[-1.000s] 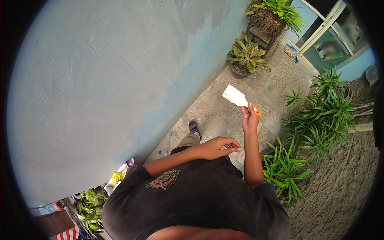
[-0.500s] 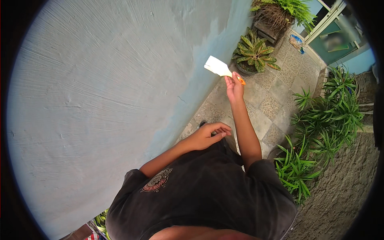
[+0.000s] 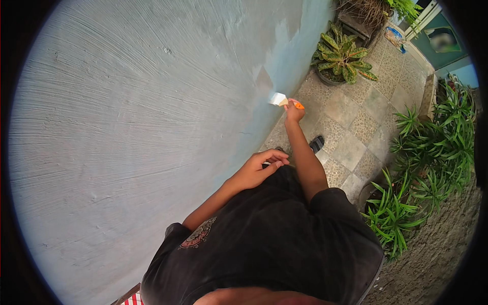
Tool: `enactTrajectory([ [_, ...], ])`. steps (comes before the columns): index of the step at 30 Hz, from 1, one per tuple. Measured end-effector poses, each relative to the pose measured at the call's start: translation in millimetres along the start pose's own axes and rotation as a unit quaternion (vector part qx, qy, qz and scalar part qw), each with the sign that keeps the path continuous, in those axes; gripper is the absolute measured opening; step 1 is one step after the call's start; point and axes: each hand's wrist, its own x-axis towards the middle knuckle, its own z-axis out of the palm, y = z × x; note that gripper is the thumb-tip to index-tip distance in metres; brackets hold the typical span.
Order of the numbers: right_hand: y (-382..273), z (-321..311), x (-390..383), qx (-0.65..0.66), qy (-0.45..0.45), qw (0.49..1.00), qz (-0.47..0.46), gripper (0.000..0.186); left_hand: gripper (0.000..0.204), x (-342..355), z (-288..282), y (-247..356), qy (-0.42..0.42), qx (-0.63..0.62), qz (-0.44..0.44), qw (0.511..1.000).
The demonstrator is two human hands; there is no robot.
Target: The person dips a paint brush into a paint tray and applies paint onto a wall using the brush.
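Observation:
My right hand (image 3: 294, 111) grips a paintbrush (image 3: 278, 98) with an orange handle and a wide white head. The brush head points left and appears to be at the lower part of the grey-blue wall (image 3: 152, 127), near where bluer patches show. Closer to my body, my left hand (image 3: 262, 166) hangs in front of my waist. It holds nothing, its fingers loosely bent and partly apart.
Patterned tiles (image 3: 339, 109) cover the floor along the wall. A potted plant with speckled leaves (image 3: 343, 56) stands by the wall ahead, a wooden stand (image 3: 356, 24) behind it. Green spiky plants (image 3: 432, 137) line the right, beside a rough wall (image 3: 432, 244). My sandalled foot (image 3: 317, 144) shows below.
My right hand has drawn the brush slightly down and turned it toward the wall. The view has shifted, and my foot now shows on the tiles. My left hand stays near my waist.

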Motion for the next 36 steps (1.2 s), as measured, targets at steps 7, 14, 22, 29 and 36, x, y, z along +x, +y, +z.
enactTrajectory([
  [7,-229,70,-165,0.143,-0.243,0.947,-0.156,0.01,0.025,6,-12,-2,0.019,-0.023,-0.019,0.999],
  [14,-112,58,-61,0.275,-0.333,0.901,0.042,0.019,0.026,6,-14,-2,-0.002,-0.017,-0.011,1.0],
  [22,8,-36,4,-0.009,-0.035,0.999,-0.001,0.011,0.026,3,-14,-12,-0.017,-0.011,-0.01,1.0],
  [29,-208,49,-209,0.211,-0.309,0.912,-0.167,0.011,0.026,-14,-6,-12,-0.012,-0.008,-0.019,1.0],
  [36,-122,61,-115,0.287,-0.321,0.902,-0.017,0.013,0.025,-24,2,-11,-0.013,-0.002,-0.017,1.0],
])
